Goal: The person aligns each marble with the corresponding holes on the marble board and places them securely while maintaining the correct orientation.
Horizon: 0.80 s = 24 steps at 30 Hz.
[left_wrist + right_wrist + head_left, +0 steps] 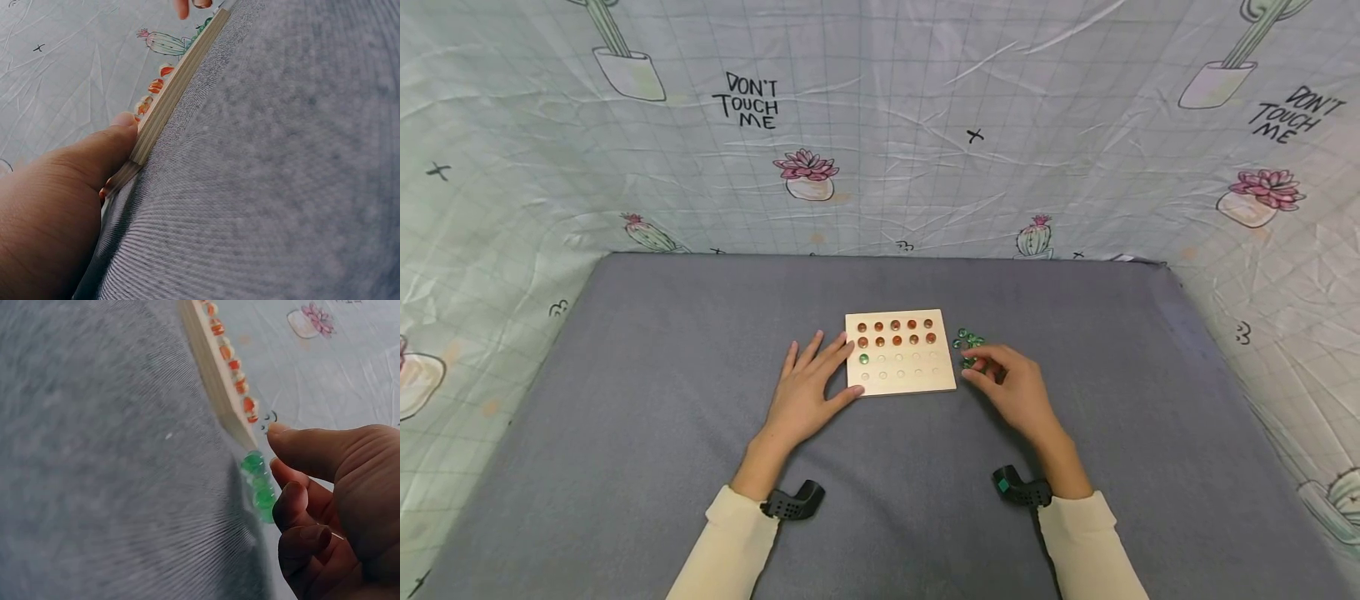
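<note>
A pale wooden board [901, 386] with rows of round hollows lies mid-table. Several orange-red glass marbles [896, 325] fill its two far rows. One green marble [864, 359] sits at the left end of the third row; the other hollows there hold none. With fingers spread, my left hand [806, 395] rests at the board's left edge, its thumb touching the near left corner. Beyond the right edge lies a cluster of loose green marbles [262, 490]. Over it hovers my right hand [1011, 387], thumb and bent index finger apart, no marble visible between them.
A grey cloth [700, 333] covers the table. Behind it and along both sides hangs a pale printed curtain [880, 167]. Each wrist wears a black camera mount, the left one [793, 502] and the right one [1021, 487].
</note>
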Tool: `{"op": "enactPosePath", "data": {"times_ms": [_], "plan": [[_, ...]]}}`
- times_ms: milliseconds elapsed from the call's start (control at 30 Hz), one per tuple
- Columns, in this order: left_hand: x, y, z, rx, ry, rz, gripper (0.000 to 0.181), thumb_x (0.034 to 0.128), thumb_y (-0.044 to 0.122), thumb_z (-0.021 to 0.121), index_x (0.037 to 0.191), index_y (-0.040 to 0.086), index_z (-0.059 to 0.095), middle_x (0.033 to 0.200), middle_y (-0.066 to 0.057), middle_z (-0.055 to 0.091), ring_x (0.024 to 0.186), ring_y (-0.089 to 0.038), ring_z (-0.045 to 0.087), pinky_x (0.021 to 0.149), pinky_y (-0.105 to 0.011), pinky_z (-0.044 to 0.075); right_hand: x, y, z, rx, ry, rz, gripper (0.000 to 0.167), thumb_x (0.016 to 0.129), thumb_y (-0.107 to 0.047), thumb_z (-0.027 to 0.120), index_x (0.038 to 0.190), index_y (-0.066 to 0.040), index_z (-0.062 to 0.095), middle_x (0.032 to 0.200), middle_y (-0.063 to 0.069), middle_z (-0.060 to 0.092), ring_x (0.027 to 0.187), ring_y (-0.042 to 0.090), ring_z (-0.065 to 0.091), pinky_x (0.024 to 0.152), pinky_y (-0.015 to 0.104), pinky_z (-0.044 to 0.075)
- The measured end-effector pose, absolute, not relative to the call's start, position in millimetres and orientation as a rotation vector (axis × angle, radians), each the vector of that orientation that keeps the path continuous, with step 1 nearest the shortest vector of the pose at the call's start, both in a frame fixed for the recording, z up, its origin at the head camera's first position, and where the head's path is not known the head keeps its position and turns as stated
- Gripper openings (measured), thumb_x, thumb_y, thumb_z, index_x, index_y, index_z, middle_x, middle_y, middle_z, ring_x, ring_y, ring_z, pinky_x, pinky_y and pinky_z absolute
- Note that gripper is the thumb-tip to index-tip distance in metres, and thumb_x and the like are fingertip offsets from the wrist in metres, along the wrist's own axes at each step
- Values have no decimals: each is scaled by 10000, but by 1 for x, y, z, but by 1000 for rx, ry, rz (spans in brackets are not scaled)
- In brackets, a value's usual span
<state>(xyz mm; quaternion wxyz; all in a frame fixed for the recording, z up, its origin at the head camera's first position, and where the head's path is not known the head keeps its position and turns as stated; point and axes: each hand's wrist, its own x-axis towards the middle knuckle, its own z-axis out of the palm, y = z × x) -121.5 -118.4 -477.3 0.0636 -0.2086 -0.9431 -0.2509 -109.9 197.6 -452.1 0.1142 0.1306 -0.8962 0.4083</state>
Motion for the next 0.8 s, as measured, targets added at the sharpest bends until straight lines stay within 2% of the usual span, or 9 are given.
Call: {"op": "enactPosePath", "data": {"times_ms": [400,800], "plan": [[-123,-118,-477,-640,-2860,-743,712,875,538,617,1465,186,429,1504,-11,375,1427,-291,199,1158,-522,33,-109,202,-469,317,-2602,1213,228,794,-87,784,1016,-112,738,774,-26,608,565,112,472,495,216,377],[-124,-119,-474,-631,-2877,-745,719,861,527,645,1462,193,433,1503,-2,376,1431,-279,191,1162,-507,26,-109,201,-471,310,-2620,1188,283,792,-84,785,1066,-116,722,754,-41,590,529,92,412,471,229,342]]}}
